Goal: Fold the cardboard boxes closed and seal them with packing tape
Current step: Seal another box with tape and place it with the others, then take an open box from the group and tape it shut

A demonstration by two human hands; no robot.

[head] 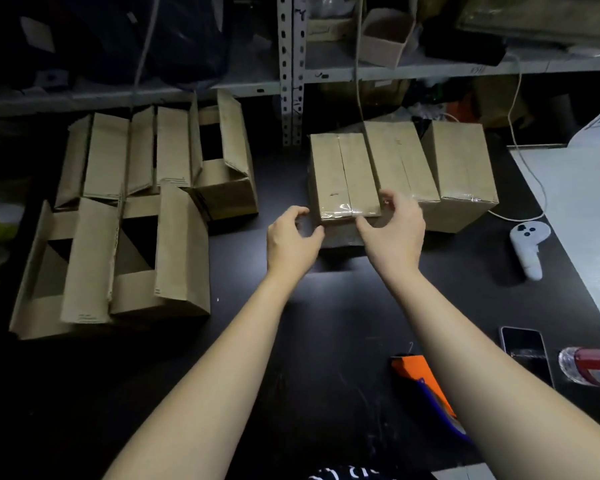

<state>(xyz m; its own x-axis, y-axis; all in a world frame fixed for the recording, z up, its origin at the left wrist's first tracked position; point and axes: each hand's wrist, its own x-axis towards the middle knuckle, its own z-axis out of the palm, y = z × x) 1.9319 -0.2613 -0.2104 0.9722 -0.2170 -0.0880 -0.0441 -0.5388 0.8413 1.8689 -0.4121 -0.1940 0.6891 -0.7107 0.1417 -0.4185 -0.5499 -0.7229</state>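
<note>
Head view, quick: where's the box?
— On the black table [326, 323], centre: the taped box [343, 178], flaps down, clear tape over the seam. It's leftmost in a row of three, touching the next sealed box [400, 161].
— Hands?
— Near right corner is gripped by the right hand [395, 230], thumb on the top edge, fingers curled over the side. At the near left corner the left hand [291, 237] is curled, thumb on the front face; can't tell if its fingers touch.
— Rest?
— Far left, open boxes [118, 237], flaps up. Near edge, orange tape dispenser [421, 379]; to the right, phone [523, 344] and white controller [529, 244].
</note>
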